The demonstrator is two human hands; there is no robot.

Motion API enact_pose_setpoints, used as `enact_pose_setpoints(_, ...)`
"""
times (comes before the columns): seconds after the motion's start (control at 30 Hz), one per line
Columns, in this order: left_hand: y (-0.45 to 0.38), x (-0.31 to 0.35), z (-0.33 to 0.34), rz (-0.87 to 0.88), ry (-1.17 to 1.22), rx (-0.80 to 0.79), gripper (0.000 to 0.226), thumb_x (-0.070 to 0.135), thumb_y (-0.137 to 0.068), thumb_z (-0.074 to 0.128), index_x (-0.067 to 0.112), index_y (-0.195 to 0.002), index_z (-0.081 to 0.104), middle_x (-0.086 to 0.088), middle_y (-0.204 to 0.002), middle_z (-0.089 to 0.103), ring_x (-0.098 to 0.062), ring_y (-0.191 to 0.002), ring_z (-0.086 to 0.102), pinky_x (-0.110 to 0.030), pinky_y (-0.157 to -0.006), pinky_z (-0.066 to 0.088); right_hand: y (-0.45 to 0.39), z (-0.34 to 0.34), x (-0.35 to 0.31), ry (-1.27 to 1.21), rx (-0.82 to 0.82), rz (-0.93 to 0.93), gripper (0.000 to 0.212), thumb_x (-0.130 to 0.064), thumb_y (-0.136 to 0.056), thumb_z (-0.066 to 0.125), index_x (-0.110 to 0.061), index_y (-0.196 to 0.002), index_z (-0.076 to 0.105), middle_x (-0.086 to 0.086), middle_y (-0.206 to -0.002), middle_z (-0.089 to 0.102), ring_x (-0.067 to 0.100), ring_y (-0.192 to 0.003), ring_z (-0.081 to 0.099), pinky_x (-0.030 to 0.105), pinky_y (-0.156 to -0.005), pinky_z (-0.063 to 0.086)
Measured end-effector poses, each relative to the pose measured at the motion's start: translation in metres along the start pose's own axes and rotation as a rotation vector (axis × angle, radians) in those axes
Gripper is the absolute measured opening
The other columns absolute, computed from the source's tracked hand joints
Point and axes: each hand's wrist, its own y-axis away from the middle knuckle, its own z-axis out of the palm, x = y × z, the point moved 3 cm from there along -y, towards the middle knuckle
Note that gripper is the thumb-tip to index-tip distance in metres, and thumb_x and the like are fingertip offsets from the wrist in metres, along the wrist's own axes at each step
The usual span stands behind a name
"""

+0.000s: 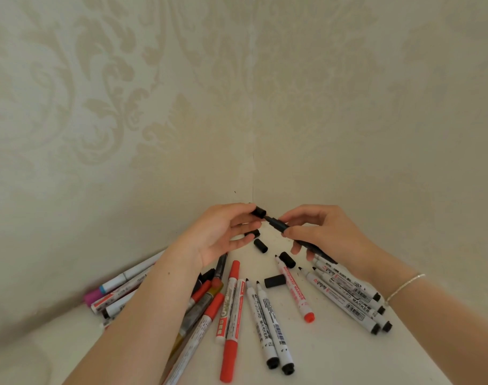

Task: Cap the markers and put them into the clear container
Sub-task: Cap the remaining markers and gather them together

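Note:
My left hand (pixel 219 232) pinches a black cap (pixel 259 212) between thumb and fingers, raised above the white table. My right hand (pixel 324 232) grips a black marker (pixel 277 224) whose bare tip points up-left and sits just at the cap's mouth. Loose black caps (pixel 261 245) lie on the table under and near my hands. Uncapped white markers (pixel 268 320) with black ends lie fanned out below, with red-capped markers (pixel 231 301) beside them. No clear container is in view.
The table (pixel 334 357) ends in a corner of two patterned walls (pixel 252 176) just behind my hands. More markers, one with a pink cap (pixel 93 296), lie along the left wall under my left forearm. A bracelet (pixel 404 287) is on my right wrist.

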Motion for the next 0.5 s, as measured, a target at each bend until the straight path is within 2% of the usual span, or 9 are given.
enact_pose_setpoints(0.17,0.0001,-0.0002,0.0004,0.071,-0.212,0.008,0.017,0.019,-0.092,0.062,0.016,-0.108,0.068,-0.002,-0.095,0.075,-0.013,-0.091,0.071,-0.027,-0.076,0.054,-0.0016,0.0024,0.0007,0.077,0.025,0.010,0.017,-0.004,-0.084,0.067,-0.014,-0.096,0.072,0.004,-0.084,0.071,0.010,-0.054,0.063,0.020,-0.044,0.047)
enact_pose_setpoints(0.27,0.0015,-0.0002,0.0029,0.079,-0.354,-0.028,0.018,0.017,-0.093,0.061,0.014,-0.109,0.068,-0.006,-0.097,0.075,-0.015,-0.092,0.072,-0.030,-0.081,0.056,-0.0020,0.0043,0.0017,0.135,0.015,0.009,0.016,-0.008,-0.083,0.070,-0.017,-0.096,0.074,0.001,-0.088,0.073,0.013,-0.060,0.065,0.021,-0.044,0.046)
enact_pose_setpoints(0.4,0.0043,0.0002,0.0016,0.031,-0.291,-0.121,0.020,0.012,-0.090,0.063,0.005,-0.109,0.068,-0.014,-0.099,0.074,-0.018,-0.087,0.072,-0.025,-0.069,0.058,-0.0017,0.0069,-0.0020,0.179,0.017,-0.013,0.014,-0.011,-0.081,0.072,-0.022,-0.090,0.076,-0.004,-0.083,0.074,0.011,-0.055,0.062,0.020,-0.041,0.042)
enact_pose_setpoints(0.5,0.0047,-0.0008,-0.0005,0.013,-0.224,-0.183,0.020,0.009,-0.086,0.066,0.003,-0.105,0.070,-0.016,-0.098,0.073,-0.016,-0.083,0.072,-0.021,-0.067,0.058,-0.0011,0.0090,-0.0062,0.186,-0.001,-0.034,0.013,-0.011,-0.080,0.073,-0.023,-0.084,0.077,-0.005,-0.073,0.073,0.010,-0.051,0.057,0.018,-0.039,0.038)
